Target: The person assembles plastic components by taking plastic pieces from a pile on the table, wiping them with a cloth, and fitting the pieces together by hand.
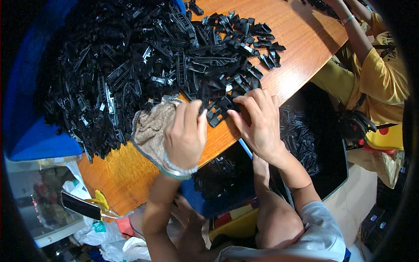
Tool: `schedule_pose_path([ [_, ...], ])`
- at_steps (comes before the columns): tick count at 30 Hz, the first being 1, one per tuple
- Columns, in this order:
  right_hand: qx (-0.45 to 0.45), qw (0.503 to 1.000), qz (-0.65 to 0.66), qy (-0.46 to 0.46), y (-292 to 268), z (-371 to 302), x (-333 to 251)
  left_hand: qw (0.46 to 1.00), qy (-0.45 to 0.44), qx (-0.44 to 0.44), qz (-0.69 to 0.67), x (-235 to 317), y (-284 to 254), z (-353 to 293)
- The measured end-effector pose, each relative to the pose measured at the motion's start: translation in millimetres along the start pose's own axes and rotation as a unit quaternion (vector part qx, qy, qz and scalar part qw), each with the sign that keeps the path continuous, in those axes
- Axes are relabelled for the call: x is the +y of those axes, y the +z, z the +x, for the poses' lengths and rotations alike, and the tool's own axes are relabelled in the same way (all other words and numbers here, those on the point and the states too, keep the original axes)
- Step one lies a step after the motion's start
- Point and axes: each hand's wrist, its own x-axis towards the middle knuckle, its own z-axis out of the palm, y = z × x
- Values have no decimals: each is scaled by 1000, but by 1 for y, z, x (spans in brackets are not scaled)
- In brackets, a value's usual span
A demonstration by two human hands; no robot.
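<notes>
A long, thin, black plastic piece (203,94) points away from the body just past the left hand (185,135), farther from the right hand (262,124), both with fingers curled in narrow, but I cannot tell if either holds anything.

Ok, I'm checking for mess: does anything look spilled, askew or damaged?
The black parts lie jumbled from what looks like a tipped blue bin onto the table, resembling a spill, though perhaps deliberate. The cloth lies rumpled beside the heap. No damage is clear.
</notes>
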Motion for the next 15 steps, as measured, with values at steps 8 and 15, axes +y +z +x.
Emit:
schedule_pose_path([
  [8,39,999,-24,-16,11,-8,-1,986,120,96,67,0,-19,-33],
  [15,63,978,194,50,12,-5,2,993,48,24,104,2,-98,-53],
])
